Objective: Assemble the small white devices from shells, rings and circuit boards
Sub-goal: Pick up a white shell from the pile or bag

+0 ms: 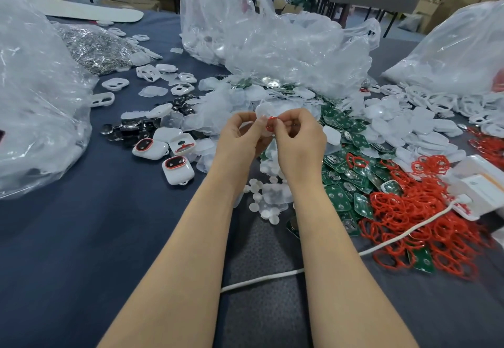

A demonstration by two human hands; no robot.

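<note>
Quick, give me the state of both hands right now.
Left hand: gripping the translucent shell.
Right hand: pinching the red ring at that shell.

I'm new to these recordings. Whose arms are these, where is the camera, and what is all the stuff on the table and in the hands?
No machine here: a person works bare-handed, filmed by one camera on their head looking down. The left hand grips a translucent white plastic shell; the right hand pinches a small red ring against it. On the dark blue table lie green circuit boards, a heap of red rings, loose white shells, white devices with red rings fitted, and clear plastic bags.
</note>
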